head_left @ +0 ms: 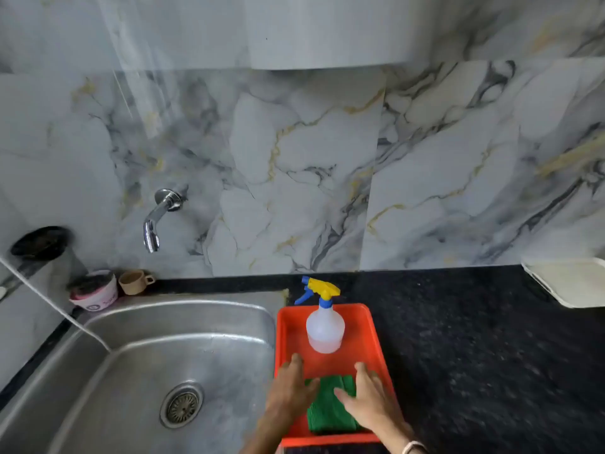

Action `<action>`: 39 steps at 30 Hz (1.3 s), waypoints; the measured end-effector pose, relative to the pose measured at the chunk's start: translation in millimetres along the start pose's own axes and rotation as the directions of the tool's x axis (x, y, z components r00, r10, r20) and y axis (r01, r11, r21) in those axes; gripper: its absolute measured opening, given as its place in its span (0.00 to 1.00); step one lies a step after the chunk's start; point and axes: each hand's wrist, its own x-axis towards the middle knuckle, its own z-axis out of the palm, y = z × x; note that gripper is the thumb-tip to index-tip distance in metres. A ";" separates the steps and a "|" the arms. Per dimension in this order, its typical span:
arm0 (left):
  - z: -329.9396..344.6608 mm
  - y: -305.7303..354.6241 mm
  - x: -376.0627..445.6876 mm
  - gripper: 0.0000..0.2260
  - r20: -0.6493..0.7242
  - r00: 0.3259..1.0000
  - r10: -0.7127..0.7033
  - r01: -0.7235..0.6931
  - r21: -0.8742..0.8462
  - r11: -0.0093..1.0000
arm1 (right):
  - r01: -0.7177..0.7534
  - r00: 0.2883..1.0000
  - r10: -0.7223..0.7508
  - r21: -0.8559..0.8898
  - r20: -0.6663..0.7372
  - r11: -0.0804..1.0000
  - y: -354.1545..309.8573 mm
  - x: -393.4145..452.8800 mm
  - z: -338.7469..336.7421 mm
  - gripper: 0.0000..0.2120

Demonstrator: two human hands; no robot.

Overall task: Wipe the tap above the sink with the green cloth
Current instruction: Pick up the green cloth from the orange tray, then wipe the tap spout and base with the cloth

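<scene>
With both hands, left [291, 391] and right [370, 401], flat, open, gripping nothing: pinch green cloth [327, 411] between them, lift clear of tray [373, 326].

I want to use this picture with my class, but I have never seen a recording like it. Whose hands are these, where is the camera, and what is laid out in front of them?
There is one picture, taken by a wide-angle camera worn on a person's head and looking down, so the two bare hands are that person's own.

The left hand and the right hand are spread open over a folded green cloth. They rest on or just above it; neither has closed on it.

The cloth lies in an orange tray on the dark counter, along with a spray bottle.

Left of the tray is a steel sink. The chrome tap sticks out of the marble wall above it. Behind the sink stand a small cup and a pink tub.
</scene>
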 end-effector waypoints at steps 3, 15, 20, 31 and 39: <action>24.2 0.5 2.7 0.32 0.127 0.981 -0.143 0.149 -0.039 0.988 | -0.072 0.996 0.074 -0.036 0.051 0.997 2.4 3.7 14.9 0.44; 8.3 -9.1 -11.2 0.23 0.368 0.929 -0.033 0.358 -0.873 0.330 | -0.223 0.972 0.060 0.804 0.229 0.551 10.7 1.7 -16.8 0.22; -67.6 7.7 -15.5 0.26 0.189 0.957 0.221 0.147 -0.970 0.194 | 0.020 0.984 -0.176 0.980 0.016 0.199 -44.6 -15.2 -62.0 0.24; -193.1 -20.2 -5.5 0.12 -0.284 0.950 0.129 -0.311 -0.816 0.488 | -0.219 0.907 -0.402 0.956 0.126 -0.196 -186.0 -11.2 -66.8 0.16; -317.8 -111.2 55.9 0.15 -0.712 0.696 0.090 -0.493 -0.383 0.781 | -0.209 0.964 -0.228 0.924 0.139 -0.319 -285.4 39.9 -33.5 0.18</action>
